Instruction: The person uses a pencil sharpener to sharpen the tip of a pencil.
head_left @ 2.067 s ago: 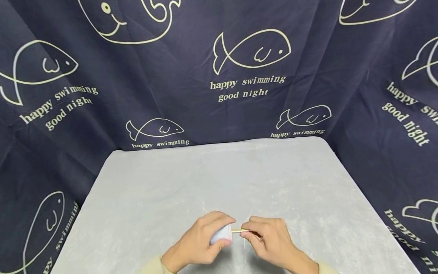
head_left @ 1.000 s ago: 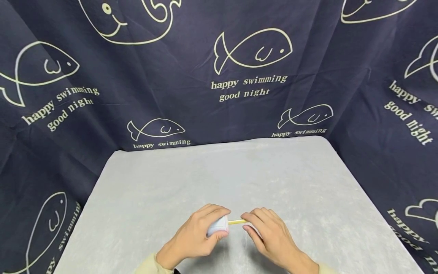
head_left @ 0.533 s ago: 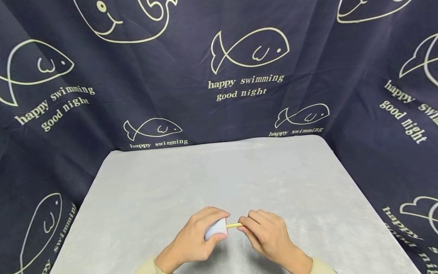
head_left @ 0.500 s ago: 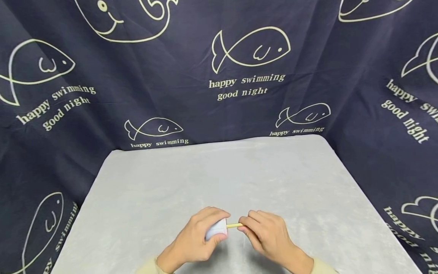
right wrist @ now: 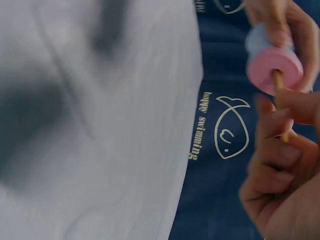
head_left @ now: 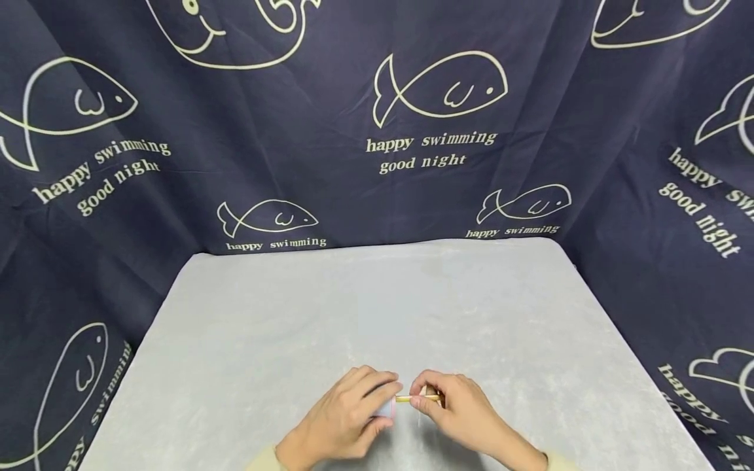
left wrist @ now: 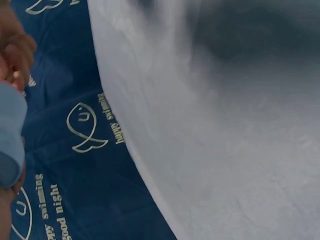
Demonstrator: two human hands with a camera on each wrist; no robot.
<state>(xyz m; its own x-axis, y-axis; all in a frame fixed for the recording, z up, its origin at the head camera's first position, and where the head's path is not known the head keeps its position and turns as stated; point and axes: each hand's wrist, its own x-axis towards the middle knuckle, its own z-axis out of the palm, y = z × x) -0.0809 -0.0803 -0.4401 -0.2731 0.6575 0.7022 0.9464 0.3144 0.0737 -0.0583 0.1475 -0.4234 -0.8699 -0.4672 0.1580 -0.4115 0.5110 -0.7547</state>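
In the head view my left hand (head_left: 344,415) grips a pencil sharpener (head_left: 385,409) with a light blue, waisted body (left wrist: 11,112) and a pink end face (right wrist: 262,70). A yellow pencil (head_left: 403,399) goes into the hole in that pink face. My right hand (head_left: 471,412) pinches the pencil between thumb and fingertips a short way from the sharpener, its other fingers curled in, as the right wrist view shows. The pencil's inserted tip is hidden inside the sharpener. Both hands are held over the near part of the table.
A pale grey cloth covers the table (head_left: 330,307). Dark blue curtains (head_left: 330,150) printed with fish and lettering hang behind it and along both sides. Shadows of the hands fall on the cloth.
My right hand has changed its grip on the pencil; its fingers are more arched and more pencil shows behind them. My left fingers have shifted over the sharpener. Both hands sit slightly lower in view.
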